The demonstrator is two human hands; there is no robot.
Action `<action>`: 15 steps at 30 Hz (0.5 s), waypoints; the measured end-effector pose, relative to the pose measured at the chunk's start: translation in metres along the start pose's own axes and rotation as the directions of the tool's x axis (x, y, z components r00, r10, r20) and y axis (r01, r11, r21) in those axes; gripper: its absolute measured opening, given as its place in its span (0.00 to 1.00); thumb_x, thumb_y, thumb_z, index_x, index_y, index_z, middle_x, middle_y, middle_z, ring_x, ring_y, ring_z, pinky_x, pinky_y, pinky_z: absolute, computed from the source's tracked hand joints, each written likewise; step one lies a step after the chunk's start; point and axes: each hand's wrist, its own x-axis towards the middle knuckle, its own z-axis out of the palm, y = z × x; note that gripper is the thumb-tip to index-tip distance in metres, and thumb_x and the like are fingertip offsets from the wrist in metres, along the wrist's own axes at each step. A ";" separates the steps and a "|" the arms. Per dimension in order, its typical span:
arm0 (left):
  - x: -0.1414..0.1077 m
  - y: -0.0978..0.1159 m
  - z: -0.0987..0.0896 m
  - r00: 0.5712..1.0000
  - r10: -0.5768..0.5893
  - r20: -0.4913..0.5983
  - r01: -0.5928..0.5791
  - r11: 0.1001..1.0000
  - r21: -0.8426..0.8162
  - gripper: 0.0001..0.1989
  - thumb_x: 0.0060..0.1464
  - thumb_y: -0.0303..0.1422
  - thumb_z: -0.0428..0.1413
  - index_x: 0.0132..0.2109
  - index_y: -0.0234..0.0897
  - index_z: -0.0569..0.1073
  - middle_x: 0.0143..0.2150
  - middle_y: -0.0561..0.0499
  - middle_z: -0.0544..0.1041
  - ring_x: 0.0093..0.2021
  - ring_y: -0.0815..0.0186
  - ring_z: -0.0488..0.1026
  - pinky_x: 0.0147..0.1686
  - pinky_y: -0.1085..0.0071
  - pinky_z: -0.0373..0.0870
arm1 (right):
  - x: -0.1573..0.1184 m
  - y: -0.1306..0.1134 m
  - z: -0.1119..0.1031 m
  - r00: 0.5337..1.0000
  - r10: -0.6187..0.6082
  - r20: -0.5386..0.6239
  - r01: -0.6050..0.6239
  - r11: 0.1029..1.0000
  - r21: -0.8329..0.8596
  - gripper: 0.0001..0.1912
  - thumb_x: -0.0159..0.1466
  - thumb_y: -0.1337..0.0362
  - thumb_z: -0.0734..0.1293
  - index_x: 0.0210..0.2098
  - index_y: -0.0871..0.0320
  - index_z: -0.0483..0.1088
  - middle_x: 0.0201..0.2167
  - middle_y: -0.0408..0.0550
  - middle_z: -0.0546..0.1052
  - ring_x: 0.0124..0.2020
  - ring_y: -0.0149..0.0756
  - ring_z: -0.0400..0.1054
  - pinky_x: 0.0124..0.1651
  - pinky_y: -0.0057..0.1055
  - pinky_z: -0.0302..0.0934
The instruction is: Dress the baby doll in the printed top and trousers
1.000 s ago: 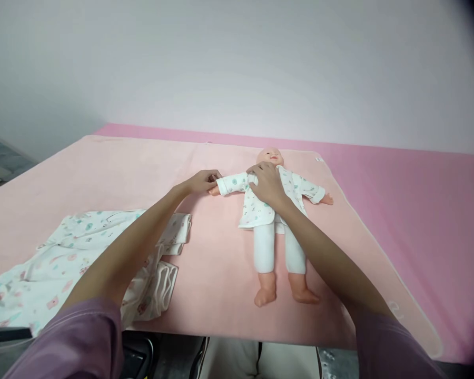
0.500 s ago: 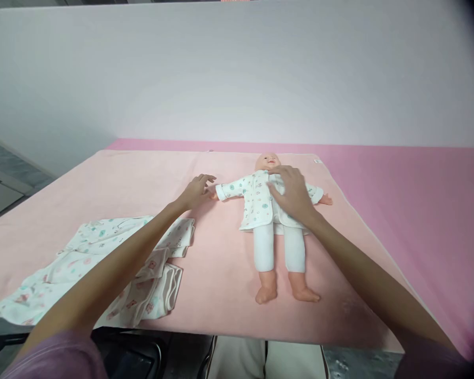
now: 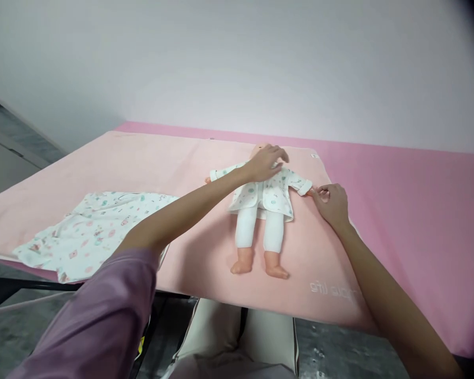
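A baby doll (image 3: 274, 231) lies on its back with its arms spread. It wears a white printed jacket (image 3: 276, 192), open down the front, and white leggings; its feet are bare. My right hand (image 3: 334, 205) pinches the doll's hand just beyond the jacket cuff. Stretched across the doll's chest and neck is my left hand (image 3: 264, 162), fingers apart, hiding most of the head. Whether it touches the jacket I cannot tell.
White printed baby clothes (image 3: 98, 229) lie to the left, partly behind my left arm. A light pink mat (image 3: 174, 158) with lettering at its front covers much of the darker pink table (image 3: 403, 226). A pale wall (image 3: 237, 68) rises behind.
My left hand has left the doll's arm at the left and crossed over its chest. My right hand has moved from the chest to the doll's hand on the right. The view has shifted.
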 end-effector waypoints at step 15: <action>0.164 0.004 0.073 0.683 0.143 0.716 -0.211 0.977 0.007 0.28 0.46 0.28 0.58 0.55 0.50 0.84 0.55 0.49 0.85 0.46 0.56 0.78 0.49 0.59 0.73 | 0.002 -0.023 0.017 0.992 0.051 0.115 -0.059 0.996 0.067 0.11 0.67 0.52 0.66 0.36 0.52 0.71 0.36 0.51 0.79 0.43 0.50 0.71 0.49 0.45 0.63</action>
